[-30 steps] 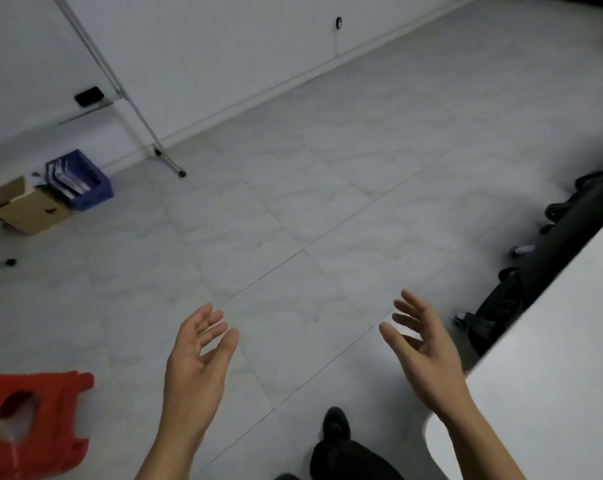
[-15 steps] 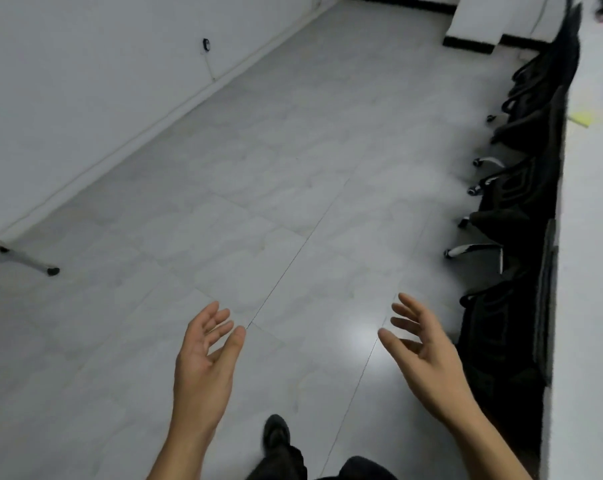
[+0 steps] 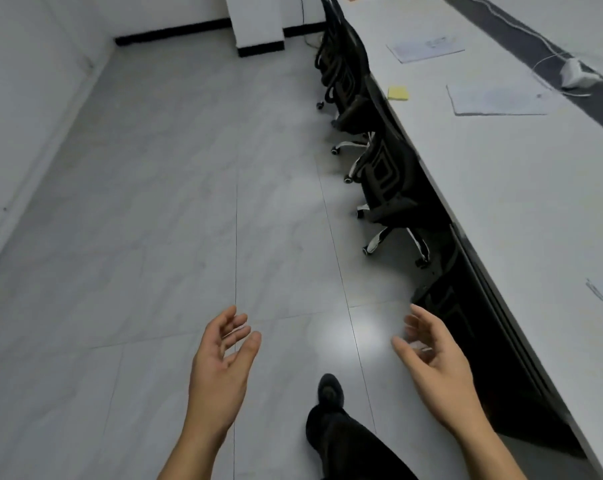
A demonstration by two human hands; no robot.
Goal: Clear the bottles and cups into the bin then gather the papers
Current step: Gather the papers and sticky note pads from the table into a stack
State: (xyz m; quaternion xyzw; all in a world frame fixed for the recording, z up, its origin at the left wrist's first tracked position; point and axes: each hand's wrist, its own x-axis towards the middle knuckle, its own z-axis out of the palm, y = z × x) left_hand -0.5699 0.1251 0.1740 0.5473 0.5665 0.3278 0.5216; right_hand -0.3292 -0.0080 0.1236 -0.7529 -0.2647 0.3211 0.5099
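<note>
While the left hand (image 3: 220,362) and right hand (image 3: 438,358) hover empty above the tiled floor (image 3: 154,237), the papers (image 3: 497,98) lie on the long white table (image 3: 500,202).
Both hands face palm to palm, fingers relaxed and slightly bent, holding nothing. Two sheets lie flat, well apart from the hands, with a yellow note pad (image 3: 398,92) near the table's edge and black chairs (image 3: 390,174) tucked against it.
</note>
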